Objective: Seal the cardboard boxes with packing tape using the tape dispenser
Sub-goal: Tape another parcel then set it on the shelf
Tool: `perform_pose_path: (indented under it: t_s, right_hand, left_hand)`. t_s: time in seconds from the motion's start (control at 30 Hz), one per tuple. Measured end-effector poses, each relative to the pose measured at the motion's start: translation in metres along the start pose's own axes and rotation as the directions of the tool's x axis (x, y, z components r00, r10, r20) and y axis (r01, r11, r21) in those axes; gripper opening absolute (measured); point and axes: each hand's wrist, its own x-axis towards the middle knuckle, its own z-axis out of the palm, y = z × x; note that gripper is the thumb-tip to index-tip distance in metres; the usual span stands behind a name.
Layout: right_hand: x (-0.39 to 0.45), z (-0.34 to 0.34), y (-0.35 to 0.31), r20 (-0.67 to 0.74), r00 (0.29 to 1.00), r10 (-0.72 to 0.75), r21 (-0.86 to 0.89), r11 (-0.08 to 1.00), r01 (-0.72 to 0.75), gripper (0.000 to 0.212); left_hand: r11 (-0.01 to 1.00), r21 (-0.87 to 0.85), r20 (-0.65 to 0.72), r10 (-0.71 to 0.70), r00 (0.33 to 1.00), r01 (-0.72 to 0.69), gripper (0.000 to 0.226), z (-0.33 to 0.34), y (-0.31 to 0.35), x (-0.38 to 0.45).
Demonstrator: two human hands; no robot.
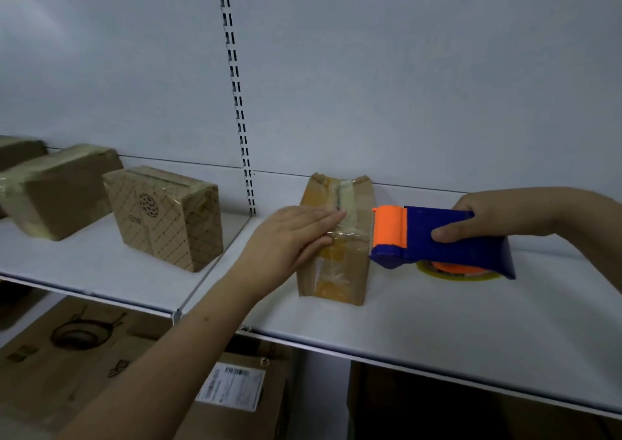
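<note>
Left hand (296, 234) lies flat, fingers straight, pressing tape onto the box (336, 241) standing mid-shelf (437, 311). Right hand (498, 217) grips the dispenser (441, 241) round its blue body, orange cutter aimed left at the box, long axis left-right. Box looks small, light and likely to slide, so that bracing palm matters; the film looks thin and clingy.

Single head-worn view — forward and down, close over a white shelf (437, 322) against its back panel (404, 86).
</note>
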Motion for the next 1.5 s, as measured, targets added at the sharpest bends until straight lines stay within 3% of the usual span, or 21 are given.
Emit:
perform_pose_path:
  t_s: [0.07, 0.13, 0.23, 0.43, 0.53, 0.63, 0.7, 0.8, 0.87, 0.9, 0.93, 0.97, 1.0, 1.1, 1.17, 1.23, 1.3, 1.43, 1.5]
  right_hand:
    - [0.002, 0.002, 0.003, -0.011, 1.000, 0.008, 0.013, 1.000, -0.008, 0.069]
    - [0.003, 0.002, 0.005, -0.028, 1.000, 0.012, 0.020, 1.000, -0.011, 0.075]
    - [0.002, 0.003, 0.006, -0.029, 1.000, 0.012, 0.025, 1.000, -0.011, 0.069]
    - [0.005, 0.008, 0.006, -0.026, 1.000, 0.016, 0.058, 0.998, -0.015, 0.075]
    - [0.011, 0.018, 0.008, -0.040, 0.999, -0.020, 0.039, 0.999, 0.022, 0.083]
    - [0.011, 0.026, 0.007, -0.069, 0.996, -0.064, 0.040, 0.997, 0.067, 0.072]
    - [0.008, 0.030, 0.007, -0.072, 0.993, -0.098, 0.031, 0.994, 0.100, 0.057]
    - [0.006, 0.041, 0.008, -0.052, 0.990, -0.131, 0.043, 0.990, 0.133, 0.046]
    - [0.012, 0.051, 0.012, -0.038, 0.989, -0.144, 0.065, 0.987, 0.146, 0.048]
    - [0.016, 0.056, 0.014, -0.040, 0.988, -0.149, 0.080, 0.985, 0.152, 0.051]
    - [0.018, 0.061, 0.016, -0.049, 0.987, -0.154, 0.092, 0.983, 0.158, 0.053]
    - [0.020, 0.063, 0.018, -0.071, 0.985, -0.155, 0.096, 0.982, 0.161, 0.055]
    - [0.021, 0.063, 0.020, -0.095, 0.983, -0.157, 0.093, 0.982, 0.165, 0.056]
    - [0.013, 0.051, 0.029, -0.148, 0.974, -0.174, 0.089, 0.978, 0.188, 0.059]
    - [0.004, 0.041, 0.032, -0.157, 0.967, -0.202, 0.078, 0.973, 0.216, 0.069]
    - [-0.003, 0.035, 0.034, -0.150, 0.963, -0.222, 0.036, 0.972, 0.230, 0.064]
    - [-0.009, 0.031, 0.035, -0.154, 0.966, -0.205, -0.032, 0.979, 0.203, 0.057]
    - [-0.019, 0.023, 0.044, -0.178, 0.976, -0.128, -0.089, 0.990, 0.113, 0.075]
    - [-0.020, 0.023, 0.042, -0.191, 0.977, -0.091, -0.084, 0.994, 0.076, 0.075]
  left_hand:
    - [1.000, -0.022, 0.047, 0.012, 0.999, -0.011, 0.041, -0.004, -0.008, 0.009]
    - [1.000, 0.009, 0.176, -0.007, 0.984, 0.006, 0.046, -0.018, -0.007, 0.025]
    - [0.979, 0.205, 0.368, -0.099, 0.925, 0.024, 0.058, -0.028, 0.006, 0.045]
    - [0.956, 0.291, 0.315, -0.057, 0.948, -0.039, 0.058, 0.000, 0.020, 0.038]
    - [0.981, 0.195, 0.363, -0.058, 0.930, -0.015, 0.058, -0.002, 0.007, 0.037]
    - [0.998, 0.067, 0.430, -0.023, 0.903, -0.006, 0.061, -0.011, -0.003, 0.038]
    - [0.996, -0.023, 0.440, -0.064, 0.896, 0.082, 0.055, -0.018, 0.000, 0.041]
    - [0.923, -0.090, 0.457, -0.295, 0.839, 0.373, 0.051, -0.025, 0.011, 0.058]
    - [0.912, -0.045, 0.456, -0.345, 0.820, 0.408, 0.064, -0.014, 0.015, 0.077]
    - [0.885, 0.064, 0.482, -0.432, 0.762, 0.461, 0.073, -0.007, 0.017, 0.084]
    - [0.790, 0.163, 0.503, -0.582, 0.639, 0.591, 0.076, -0.002, 0.020, 0.090]
    - [0.719, 0.225, 0.490, -0.667, 0.561, 0.658, 0.075, 0.005, 0.020, 0.094]
    - [0.680, 0.240, 0.459, -0.708, 0.537, 0.693, 0.076, 0.010, 0.022, 0.095]
    - [0.686, 0.279, 0.375, -0.722, 0.581, 0.672, 0.080, 0.015, 0.029, 0.093]
    - [0.678, 0.302, 0.372, -0.731, 0.572, 0.670, 0.080, 0.015, 0.027, 0.094]
    - [0.682, 0.316, 0.382, -0.728, 0.569, 0.660, 0.080, 0.016, 0.028, 0.094]
    - [0.688, 0.319, 0.371, -0.723, 0.583, 0.652, 0.080, 0.015, 0.029, 0.093]
    - [0.687, 0.338, 0.372, -0.726, 0.579, 0.643, 0.083, 0.013, 0.029, 0.092]
    - [0.674, 0.340, 0.410, -0.734, 0.542, 0.655, 0.089, 0.011, 0.032, 0.097]
